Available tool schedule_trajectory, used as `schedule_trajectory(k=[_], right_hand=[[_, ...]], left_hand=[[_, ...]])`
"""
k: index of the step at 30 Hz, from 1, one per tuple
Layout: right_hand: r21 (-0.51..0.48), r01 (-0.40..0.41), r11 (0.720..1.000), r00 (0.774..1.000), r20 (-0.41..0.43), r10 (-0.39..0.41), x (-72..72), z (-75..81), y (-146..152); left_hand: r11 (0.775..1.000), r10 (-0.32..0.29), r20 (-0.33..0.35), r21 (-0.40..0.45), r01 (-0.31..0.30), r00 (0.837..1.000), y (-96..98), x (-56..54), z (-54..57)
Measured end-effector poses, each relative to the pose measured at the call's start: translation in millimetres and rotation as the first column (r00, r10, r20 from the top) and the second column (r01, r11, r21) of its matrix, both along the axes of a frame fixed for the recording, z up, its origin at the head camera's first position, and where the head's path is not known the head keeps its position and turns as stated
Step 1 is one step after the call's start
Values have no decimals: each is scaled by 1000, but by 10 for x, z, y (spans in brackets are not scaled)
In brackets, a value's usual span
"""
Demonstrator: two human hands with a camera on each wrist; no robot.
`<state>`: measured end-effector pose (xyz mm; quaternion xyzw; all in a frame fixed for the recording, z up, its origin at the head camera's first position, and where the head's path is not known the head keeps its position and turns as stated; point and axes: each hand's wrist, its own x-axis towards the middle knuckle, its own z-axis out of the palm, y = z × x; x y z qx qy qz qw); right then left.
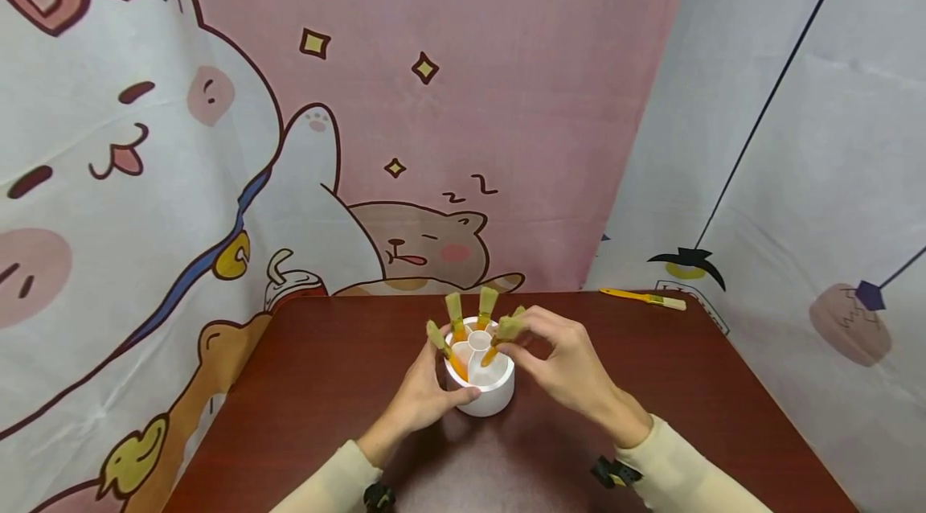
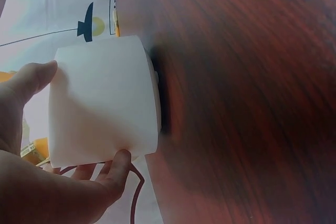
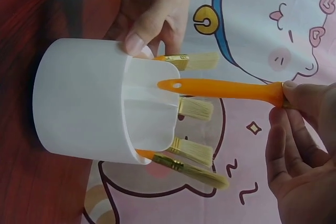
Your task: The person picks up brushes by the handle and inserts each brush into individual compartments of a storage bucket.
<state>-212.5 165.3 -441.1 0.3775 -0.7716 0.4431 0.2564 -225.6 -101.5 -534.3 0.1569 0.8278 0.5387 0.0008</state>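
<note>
A white round holder with compartments stands in front of me at the middle of the table. My left hand grips its side, thumb at the front and fingers around the far side, as the left wrist view shows. Several paintbrushes with orange handles stand in it, bristles up. Over the holder's right side, my right hand pinches another paintbrush near its metal band. That brush's handle tip points down over the open compartment near me; whether it touches the holder I cannot tell.
One more orange-handled brush lies at the back right edge of the dark red-brown table. A cartoon-printed cloth hangs right behind the table and along its sides.
</note>
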Motion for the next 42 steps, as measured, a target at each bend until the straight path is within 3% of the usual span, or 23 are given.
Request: schedule_trajectory(k=[11,24,42], right_hand=[[78,19,997,992,-129,-9,-37,-43,-91],[185,42,982,966,-257,7,-105,-144,-113],[249,-10,968,971,-230,70,-147,-347,-165]], left_hand=[[1000,-14,-5,7,14,1000,0,-11,-16],[1000,-15,-23,-16,14,1000,-13,-25,-21],[999,-13,-13,-33,13,1000,-10,-1,3]])
